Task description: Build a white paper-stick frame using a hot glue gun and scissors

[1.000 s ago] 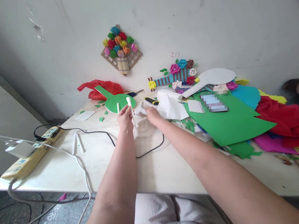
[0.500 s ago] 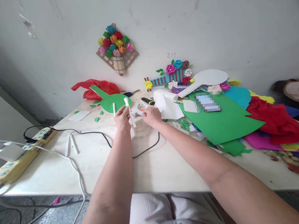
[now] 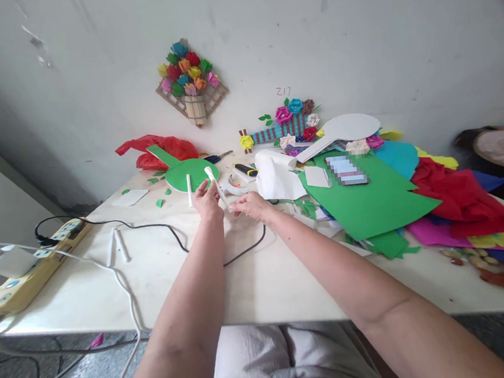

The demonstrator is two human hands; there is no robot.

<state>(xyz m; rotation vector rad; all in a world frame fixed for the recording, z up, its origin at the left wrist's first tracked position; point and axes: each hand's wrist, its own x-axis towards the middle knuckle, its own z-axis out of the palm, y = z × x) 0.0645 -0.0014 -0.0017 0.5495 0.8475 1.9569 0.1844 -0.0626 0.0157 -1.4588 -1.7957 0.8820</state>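
My left hand (image 3: 207, 201) is raised over the white table (image 3: 260, 277) and grips two white rolled paper sticks (image 3: 212, 178), one slanting up between thumb and fingers, the other (image 3: 189, 190) standing upright at the hand's left side. My right hand (image 3: 249, 205) is close beside it, fingers pinched at the lower end of the slanted stick. Just behind the hands lie a green paddle-shaped card (image 3: 185, 173) and a white glue gun (image 3: 234, 186) whose black cord (image 3: 244, 250) runs toward me.
Two more white sticks (image 3: 117, 246) lie at the left near a yellow power strip (image 3: 28, 273) with a charger and cables. Coloured paper sheets (image 3: 369, 201), red tissue (image 3: 462, 198) and paper-flower crafts (image 3: 292, 122) crowd the right. A red bag (image 3: 154, 149) sits at the wall.
My right hand has drawn in from the glue gun area to the lower end of the slanted stick in my left hand. The camera has drifted a little.
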